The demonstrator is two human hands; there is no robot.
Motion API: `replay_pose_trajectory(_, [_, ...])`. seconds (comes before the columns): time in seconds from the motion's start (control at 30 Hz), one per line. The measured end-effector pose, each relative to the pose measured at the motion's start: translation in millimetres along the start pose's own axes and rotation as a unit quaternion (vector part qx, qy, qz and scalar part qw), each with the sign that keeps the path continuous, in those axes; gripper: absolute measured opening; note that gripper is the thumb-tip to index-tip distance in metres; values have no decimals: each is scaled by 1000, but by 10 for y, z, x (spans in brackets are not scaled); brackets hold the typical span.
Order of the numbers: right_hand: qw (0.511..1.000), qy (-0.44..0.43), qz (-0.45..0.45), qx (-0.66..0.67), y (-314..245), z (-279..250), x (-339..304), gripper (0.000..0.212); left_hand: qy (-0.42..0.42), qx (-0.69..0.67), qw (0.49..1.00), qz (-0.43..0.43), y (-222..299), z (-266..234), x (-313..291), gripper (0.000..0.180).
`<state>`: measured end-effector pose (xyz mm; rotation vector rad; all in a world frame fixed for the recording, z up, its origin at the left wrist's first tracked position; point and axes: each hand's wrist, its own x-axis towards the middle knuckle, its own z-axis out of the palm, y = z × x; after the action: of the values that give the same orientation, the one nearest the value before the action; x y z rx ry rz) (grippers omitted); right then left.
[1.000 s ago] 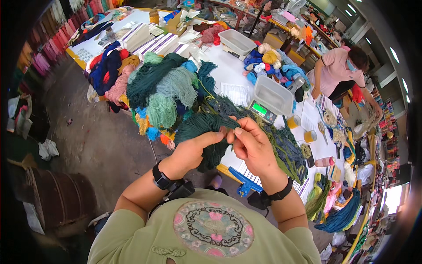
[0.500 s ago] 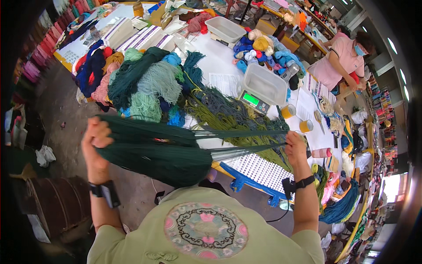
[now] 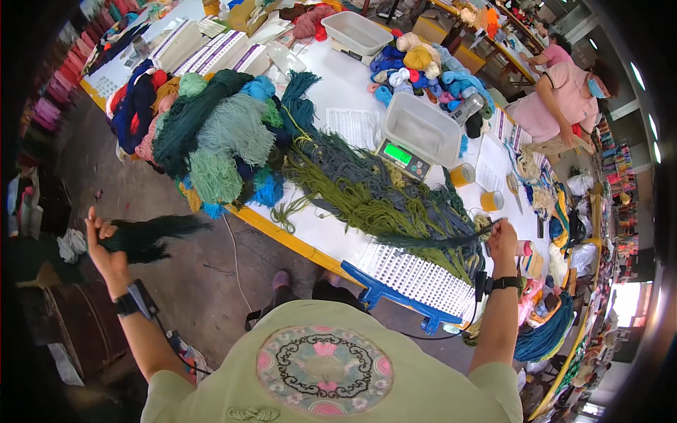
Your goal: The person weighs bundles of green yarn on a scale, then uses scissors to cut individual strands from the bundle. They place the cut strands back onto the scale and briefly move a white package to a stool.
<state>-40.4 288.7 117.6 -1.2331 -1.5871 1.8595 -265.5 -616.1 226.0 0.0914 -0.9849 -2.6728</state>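
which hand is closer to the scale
Right. The right hand is just right of and below the scale, over the table; the left hand is far left, off the table.

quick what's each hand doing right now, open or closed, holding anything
Left hand: closed on a dark green yarn bundle, held out to the side over the floor.
Right hand: closed, pinching a thinner dark green yarn strand above the table.

Place: yarn sorting workshop | Evidence: long white table (image 3: 338, 84) is heaped with coloured yarn skeins (image 3: 226, 134); a digital scale (image 3: 416, 137) is set among them; further cluttered tables and another seated worker (image 3: 564, 106) are seen behind
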Motion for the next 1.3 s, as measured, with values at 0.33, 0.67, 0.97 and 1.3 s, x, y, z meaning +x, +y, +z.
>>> replay_pose_trajectory(0.33, [862,-268,-387,191,-2652,1593,-764,21,-275,28,960,-39,-907,1427,-930,22])
replay_pose_trajectory(0.67, [805,-160,-568,55,-3149,2555,231,12,-210,204,945,-149,-1329,1559,-1558,41])
replay_pose_trajectory(0.97, [607,-90,-494,-615,-259,2851,828,13,-239,250,920,-186,-1786,1700,-1840,46])
replay_pose_trajectory(1.3, [663,-49,-487,-567,515,2325,197,33,-213,284,908,-222,-1932,1684,-1853,43])
